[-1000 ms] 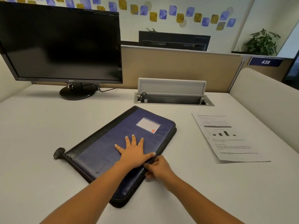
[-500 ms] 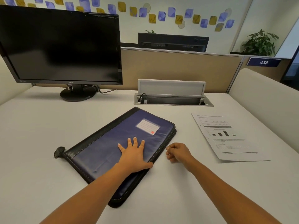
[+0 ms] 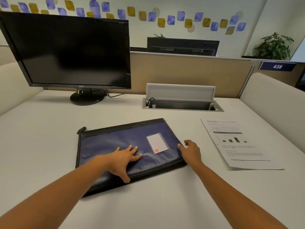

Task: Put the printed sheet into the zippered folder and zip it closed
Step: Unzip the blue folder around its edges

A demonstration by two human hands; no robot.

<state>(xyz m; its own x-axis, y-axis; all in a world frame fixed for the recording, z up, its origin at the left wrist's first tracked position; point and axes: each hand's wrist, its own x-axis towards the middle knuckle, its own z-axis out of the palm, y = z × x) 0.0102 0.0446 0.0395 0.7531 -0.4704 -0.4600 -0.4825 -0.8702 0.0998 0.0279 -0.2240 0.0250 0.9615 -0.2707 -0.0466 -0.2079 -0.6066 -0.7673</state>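
Two hands were at the zippered folder (image 3: pixel 115 146), and neither had the paper. The left hand (image 3: pixel 127 157) lay flat on the navy cover, fingers straight and spread, thumb over the near edge, pinning it to the desk (image 3: pixel 49 138). The right hand (image 3: pixel 189 151) sat at the folder's right edge, fingers loosely bent, one fingertip touching the seam. Whether it pinched a zip pull there I could not tell. The folder looked shut all round, lying flat near the middle of the desk, a clear label pocket (image 3: pixel 157 144) facing up and a dark tab (image 3: pixel 82 129) poking out at its far left corner. The printed sheet (image 3: pixel 237 142) lay face up to the right, apart from the folder and untouched.

Several things looked likely to go wrong. The cover was soft and already wrinkled beside the palm, so a tug on the zip with pressure only in the middle could bunch the fabric and jam the slider, or swing the whole folder round on the smooth desk. The pull might have sat at another corner, which would leave that right hand groping at the wrong spot. The single loose page would crease if pushed into a half-open mouth, and a stray edge could snag in the teeth on closing
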